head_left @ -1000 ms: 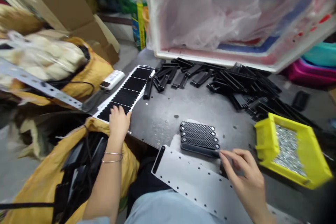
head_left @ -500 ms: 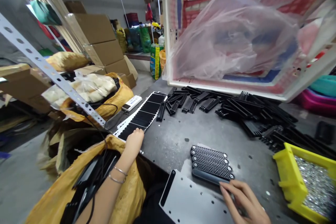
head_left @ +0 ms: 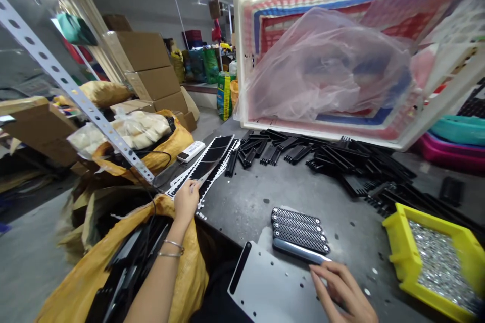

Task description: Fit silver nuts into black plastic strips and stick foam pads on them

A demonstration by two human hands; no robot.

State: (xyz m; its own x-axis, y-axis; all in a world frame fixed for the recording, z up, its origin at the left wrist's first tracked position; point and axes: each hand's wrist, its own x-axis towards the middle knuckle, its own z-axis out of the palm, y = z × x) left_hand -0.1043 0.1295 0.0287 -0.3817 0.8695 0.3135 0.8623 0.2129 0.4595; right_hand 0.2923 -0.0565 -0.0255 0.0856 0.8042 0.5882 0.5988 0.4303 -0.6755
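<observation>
The left hand (head_left: 186,201) has a tight grip on the near end of a black sheet (head_left: 212,155), with thumb and finger pinched together. The sheet is lifted and tipped up a bit. It is over more sheets on the left side of the counter (head_left: 242,202). A white gadget (head_left: 191,152) lies just beside them.

The right hand (head_left: 343,290) is at the right end of a smooth dark bar (head_left: 295,251). Its fingertips are close to the bar, but I cannot tell if its grip is holding it or only touching it. The bar lies at the front of a row of bumpy bars (head_left: 299,227) with shiny dots at their ends. In front of them is a pale card (head_left: 278,285) with little dark holes and one black strip (head_left: 240,268) on its left end.

On the right is a yellow bin (head_left: 401,257) with tiny shiny bits (head_left: 443,262) in it. A heap of black parts (head_left: 341,161) lies at the back, in front of a big white crate (head_left: 322,133).
</observation>
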